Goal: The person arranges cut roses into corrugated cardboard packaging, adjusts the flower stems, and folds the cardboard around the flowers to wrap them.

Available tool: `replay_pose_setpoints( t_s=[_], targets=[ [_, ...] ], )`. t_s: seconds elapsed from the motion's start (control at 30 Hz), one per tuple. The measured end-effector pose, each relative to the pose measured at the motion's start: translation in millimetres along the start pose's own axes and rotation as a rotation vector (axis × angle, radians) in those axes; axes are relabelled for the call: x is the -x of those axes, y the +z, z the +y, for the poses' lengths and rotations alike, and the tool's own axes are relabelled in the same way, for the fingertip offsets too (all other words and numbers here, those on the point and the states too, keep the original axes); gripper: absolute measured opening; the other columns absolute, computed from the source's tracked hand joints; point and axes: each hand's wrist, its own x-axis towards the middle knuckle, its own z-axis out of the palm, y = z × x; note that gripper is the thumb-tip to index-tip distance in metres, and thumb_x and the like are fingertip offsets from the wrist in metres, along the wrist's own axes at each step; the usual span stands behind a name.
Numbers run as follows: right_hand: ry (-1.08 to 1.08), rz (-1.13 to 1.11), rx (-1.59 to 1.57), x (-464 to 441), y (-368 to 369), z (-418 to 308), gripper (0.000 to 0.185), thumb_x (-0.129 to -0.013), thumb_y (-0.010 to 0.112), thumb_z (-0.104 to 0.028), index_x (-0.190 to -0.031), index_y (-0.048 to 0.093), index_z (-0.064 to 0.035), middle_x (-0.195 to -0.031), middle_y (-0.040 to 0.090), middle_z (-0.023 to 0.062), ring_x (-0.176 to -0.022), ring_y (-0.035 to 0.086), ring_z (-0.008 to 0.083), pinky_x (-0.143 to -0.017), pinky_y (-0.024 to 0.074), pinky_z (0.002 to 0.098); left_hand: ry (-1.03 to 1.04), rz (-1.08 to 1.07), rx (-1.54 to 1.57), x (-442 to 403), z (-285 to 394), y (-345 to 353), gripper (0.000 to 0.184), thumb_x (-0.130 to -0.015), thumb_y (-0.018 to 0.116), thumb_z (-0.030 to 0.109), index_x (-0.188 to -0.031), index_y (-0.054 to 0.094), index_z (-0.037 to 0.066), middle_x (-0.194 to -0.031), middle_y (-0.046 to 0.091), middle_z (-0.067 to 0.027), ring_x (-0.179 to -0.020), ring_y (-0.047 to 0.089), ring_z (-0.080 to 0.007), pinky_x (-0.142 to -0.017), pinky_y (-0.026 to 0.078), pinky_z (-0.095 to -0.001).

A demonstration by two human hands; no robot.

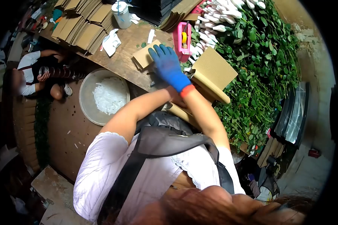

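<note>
Right hand [168, 65], in a blue glove, palm down on the table [133, 37], fingers nearly straight and slightly apart over the card [142, 59]. Reads as open; thumb hidden, so I can't rule out a light pinch. Left hand [176, 98] mostly hidden under my right wrist, grip can't be told.

Clock from the right hand: card at 9 to 10, close to the table edge; dispenser [176, 45] at 1, just beside the glove; corrugated sheet [216, 67] at 3, against the leaves [251, 67]; blooms [223, 18] at 1 to 2; bucket [83, 99] at 8, below the table.

Risks, my judgement. Card: a push toward 8 could send it off the edge, maybe into the bucket. Loose pieces may fan out if I only press the top one. Dispenser: the glove could snag or knock it if I swing toward 1. Forearms overlap, so lifting one could bump the other and spoil my aim. Sheet: dragging it toward 1 may crush blooms; toward 3, it could catch leaves.
</note>
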Motion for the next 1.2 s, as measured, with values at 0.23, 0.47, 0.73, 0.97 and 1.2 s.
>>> replay_pose_setpoints(
  t_s=[0.23, 0.47, 0.73, 0.97, 1.2],
  targets=[
    [0.016, -0.021, 0.171, -14, 54, 5, 0.032, -0.090, 0.053, -0.017, -0.121, 0.061, -0.0102, -0.132, 0.057, 0.0116, -0.132, 0.046, 0.0290, -0.115, 0.0270, 0.0519, -0.089, -0.109, -0.084, -4, 16, -27, 0.069, -0.094, 0.046, 0.049, -0.152, 0.035, 0.012, -0.150, 0.043, -0.0156, -0.138, 0.043, -0.0319, -0.115, 0.028, -0.0552],
    [0.071, 0.014, -0.168, 48, -43, -1, 0.041, -0.083, 0.068, -0.023, -0.122, 0.061, -0.0152, -0.124, 0.064, 0.0046, -0.108, 0.063, 0.0271, -0.088, 0.0515, 0.0371, -0.112, -0.090, -0.063, 0, -4, 12, 0.070, -0.094, 0.051, 0.048, -0.150, 0.037, 0.009, -0.145, 0.047, -0.0146, -0.132, 0.047, -0.0328, -0.112, 0.036, -0.0453],
    [1.177, -0.357, -1.391, 219, -57, 29, 0.033, -0.092, 0.069, -0.029, -0.103, 0.068, 0.0019, -0.086, 0.070, 0.0097, -0.074, 0.068, 0.0162, -0.070, 0.0552, 0.0310, 0.071, 0.142, -0.315, 6, 7, -17, 0.051, -0.089, 0.051, 0.044, -0.124, 0.061, 0.009, -0.129, 0.058, -0.0092, -0.125, 0.050, -0.0269, -0.106, 0.036, -0.0485],
    [1.107, -0.623, -1.150, 231, -14, 64, 0.038, -0.093, 0.067, -0.037, -0.091, 0.069, 0.0014, -0.076, 0.072, 0.0114, -0.064, 0.070, 0.0167, -0.061, 0.0566, 0.0305, -0.098, -0.286, -0.217, 1, 30, -66, 0.058, -0.087, 0.058, 0.042, -0.130, 0.057, 0.003, -0.138, 0.054, -0.0160, -0.135, 0.042, -0.0320, -0.116, 0.028, -0.0469],
    [1.010, -0.636, -0.810, 214, -39, 48, 0.050, -0.091, 0.059, -0.048, -0.076, 0.071, -0.0014, -0.070, 0.072, 0.0103, -0.064, 0.070, 0.0214, -0.068, 0.0550, 0.0365, -0.023, 0.150, -0.321, 49, 18, -95, 0.049, -0.090, 0.065, 0.027, -0.131, 0.056, 0.001, -0.138, 0.055, -0.0168, -0.126, 0.054, -0.0327, -0.106, 0.043, -0.0452]
  ],
)
